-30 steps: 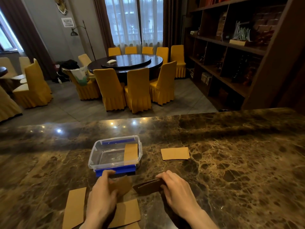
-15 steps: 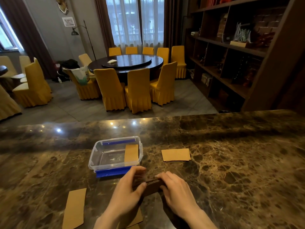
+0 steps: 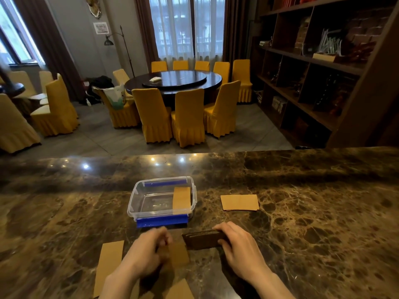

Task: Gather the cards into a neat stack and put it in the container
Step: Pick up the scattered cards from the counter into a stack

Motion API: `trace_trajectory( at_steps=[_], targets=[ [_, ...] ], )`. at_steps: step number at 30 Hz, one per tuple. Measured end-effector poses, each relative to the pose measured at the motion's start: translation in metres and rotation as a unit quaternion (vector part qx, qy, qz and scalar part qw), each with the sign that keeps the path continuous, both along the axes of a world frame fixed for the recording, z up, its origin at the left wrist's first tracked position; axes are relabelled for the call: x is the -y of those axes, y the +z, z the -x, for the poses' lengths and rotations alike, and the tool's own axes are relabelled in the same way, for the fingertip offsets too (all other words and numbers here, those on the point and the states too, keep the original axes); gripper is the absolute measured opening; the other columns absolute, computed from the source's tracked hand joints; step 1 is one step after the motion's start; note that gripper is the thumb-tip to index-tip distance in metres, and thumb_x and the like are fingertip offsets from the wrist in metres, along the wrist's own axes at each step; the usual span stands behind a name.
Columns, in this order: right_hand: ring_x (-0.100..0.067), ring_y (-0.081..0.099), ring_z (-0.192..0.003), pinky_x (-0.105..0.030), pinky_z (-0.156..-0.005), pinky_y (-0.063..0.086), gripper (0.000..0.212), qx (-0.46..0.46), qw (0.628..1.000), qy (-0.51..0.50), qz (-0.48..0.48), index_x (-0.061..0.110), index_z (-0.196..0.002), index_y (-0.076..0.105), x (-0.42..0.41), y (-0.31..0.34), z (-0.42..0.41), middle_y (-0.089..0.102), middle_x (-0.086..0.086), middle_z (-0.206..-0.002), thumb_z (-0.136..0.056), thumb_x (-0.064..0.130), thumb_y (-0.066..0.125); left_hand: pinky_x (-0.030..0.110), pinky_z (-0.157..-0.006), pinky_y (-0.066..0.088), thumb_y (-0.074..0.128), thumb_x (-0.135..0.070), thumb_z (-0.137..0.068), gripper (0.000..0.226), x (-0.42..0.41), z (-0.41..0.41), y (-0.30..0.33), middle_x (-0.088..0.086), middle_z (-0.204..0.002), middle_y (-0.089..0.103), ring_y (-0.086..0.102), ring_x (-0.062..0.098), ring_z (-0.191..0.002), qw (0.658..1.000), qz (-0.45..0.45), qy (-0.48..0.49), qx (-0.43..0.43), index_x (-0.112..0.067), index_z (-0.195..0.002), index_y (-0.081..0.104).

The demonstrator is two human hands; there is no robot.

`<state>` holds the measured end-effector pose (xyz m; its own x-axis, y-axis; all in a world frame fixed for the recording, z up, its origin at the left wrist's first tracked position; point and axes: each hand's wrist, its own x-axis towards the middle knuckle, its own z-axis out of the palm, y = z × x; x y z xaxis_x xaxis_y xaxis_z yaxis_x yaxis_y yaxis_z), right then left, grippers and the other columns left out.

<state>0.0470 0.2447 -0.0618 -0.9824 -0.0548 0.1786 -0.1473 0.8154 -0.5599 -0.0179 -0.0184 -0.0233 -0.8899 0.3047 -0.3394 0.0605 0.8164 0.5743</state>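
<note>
My right hand holds a small stack of brown cards upright on edge on the marble counter. My left hand, blurred, pinches one brown card just left of the stack. A clear plastic container with blue clips stands behind both hands, and one card leans inside it at the right. More cards lie loose on the counter: one at the lower left, one at the bottom edge, one right of the container.
The dark marble counter stretches wide to both sides, its far edge just beyond the container. Past it are a round dining table with yellow chairs and wooden shelves on the right.
My left hand left the stack, drew back to the left and took hold of a loose card. The right hand stayed on the stack.
</note>
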Motion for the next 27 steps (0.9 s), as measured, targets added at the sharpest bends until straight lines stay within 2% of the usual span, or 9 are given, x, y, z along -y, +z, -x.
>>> trace_trajectory(
  at_steps=[2, 5, 9, 11, 14, 18, 22, 25, 27],
  targets=[
    [-0.005, 0.058, -0.101, -0.026, -0.088, 0.051, 0.033, 0.003, 1.0, 0.01, 0.011, 0.037, -0.116, 0.055, 0.001, 0.002, 0.0, 0.059, 0.016, -0.11, -0.094, 0.014, 0.06, 0.024, -0.082, 0.053, 0.07, -0.007, -0.087, 0.032, 0.002, 0.002, 0.005, -0.011, -0.1, 0.067, 0.064, 0.006, -0.094, 0.994, -0.055, 0.046, -0.081, -0.038, -0.091, 0.063],
    [-0.002, 0.057, -0.097, -0.025, -0.085, 0.052, 0.031, 0.002, 0.999, 0.009, 0.032, 0.038, -0.113, 0.054, 0.001, 0.005, 0.0, 0.058, 0.017, -0.108, -0.095, 0.014, 0.06, 0.032, -0.084, 0.054, 0.07, -0.005, -0.089, 0.03, -0.005, 0.003, 0.011, -0.012, -0.103, 0.06, 0.061, 0.01, -0.096, 0.968, -0.105, 0.098, -0.207, -0.034, -0.093, 0.064],
    [-0.002, 0.056, -0.099, -0.027, -0.087, 0.052, 0.031, 0.015, 1.0, 0.005, 0.025, 0.037, -0.11, 0.054, -0.001, 0.006, 0.0, 0.057, 0.017, -0.108, -0.094, 0.012, 0.059, 0.029, -0.08, 0.056, 0.067, -0.003, -0.091, 0.029, -0.014, 0.003, 0.012, -0.01, -0.105, 0.062, 0.064, 0.011, -0.097, 0.93, -0.138, 0.185, -0.288, -0.031, -0.1, 0.064],
    [-0.004, 0.056, -0.099, -0.03, -0.087, 0.053, 0.031, 0.023, 0.999, 0.014, 0.021, 0.037, -0.109, 0.055, 0.001, 0.006, 0.0, 0.057, 0.016, -0.108, -0.093, 0.011, 0.059, 0.022, -0.083, 0.053, 0.064, -0.002, -0.093, 0.034, -0.022, 0.003, 0.012, -0.015, -0.108, 0.063, 0.063, 0.004, -0.101, 0.947, -0.159, 0.124, -0.25, -0.035, -0.102, 0.065],
    [-0.003, 0.059, -0.103, -0.029, -0.091, 0.053, 0.036, 0.033, 0.999, 0.006, 0.036, 0.041, -0.114, 0.048, 0.009, 0.006, 0.002, 0.06, 0.017, -0.113, -0.093, 0.016, 0.061, 0.022, -0.089, 0.055, 0.061, -0.007, -0.095, 0.037, -0.04, -0.006, 0.009, -0.023, -0.109, 0.065, 0.062, -0.002, -0.103, 0.974, -0.156, -0.009, -0.164, -0.044, -0.101, 0.066],
    [-0.007, 0.061, -0.109, -0.028, -0.094, 0.052, 0.048, 0.034, 0.998, -0.026, 0.045, 0.04, -0.128, 0.042, 0.013, 0.006, 0.003, 0.064, 0.015, -0.12, -0.092, 0.018, 0.064, 0.024, -0.086, 0.057, 0.062, -0.01, -0.095, 0.035, -0.053, -0.014, -0.003, -0.019, -0.104, 0.068, 0.064, -0.001, -0.098, 0.978, -0.174, -0.004, -0.111, -0.044, -0.105, 0.066],
    [-0.004, 0.06, -0.098, -0.03, -0.086, 0.054, 0.031, 0.02, 1.0, -0.001, 0.016, 0.039, -0.109, 0.053, 0.012, 0.009, 0.003, 0.063, 0.019, -0.106, -0.089, 0.016, 0.061, 0.025, -0.089, 0.057, 0.066, -0.014, -0.093, 0.037, -0.047, -0.023, -0.005, -0.015, -0.103, 0.07, 0.067, -0.002, -0.1, 0.965, -0.233, 0.057, -0.105, -0.047, -0.11, 0.058],
    [-0.002, 0.058, -0.097, -0.028, -0.085, 0.053, 0.03, 0.02, 1.0, -0.015, 0.011, 0.041, -0.106, 0.05, 0.009, 0.006, 0.003, 0.062, 0.02, -0.106, -0.091, 0.017, 0.061, 0.024, -0.074, 0.057, 0.08, -0.042, -0.078, 0.032, -0.023, -0.026, -0.008, -0.015, -0.095, 0.07, 0.068, 0.002, -0.088, 0.983, -0.14, 0.074, -0.094, -0.045, -0.097, 0.055],
    [-0.003, 0.058, -0.096, -0.027, -0.083, 0.052, 0.031, 0.023, 0.999, -0.025, 0.009, 0.042, -0.105, 0.049, 0.01, 0.003, 0.003, 0.061, 0.02, -0.106, -0.092, 0.016, 0.06, 0.019, -0.072, 0.048, 0.083, -0.064, -0.057, 0.053, -0.01, -0.028, -0.009, -0.018, -0.099, 0.066, 0.063, 0.0, -0.089, 0.999, -0.03, -0.002, -0.025, -0.044, -0.095, 0.052]
  ],
)
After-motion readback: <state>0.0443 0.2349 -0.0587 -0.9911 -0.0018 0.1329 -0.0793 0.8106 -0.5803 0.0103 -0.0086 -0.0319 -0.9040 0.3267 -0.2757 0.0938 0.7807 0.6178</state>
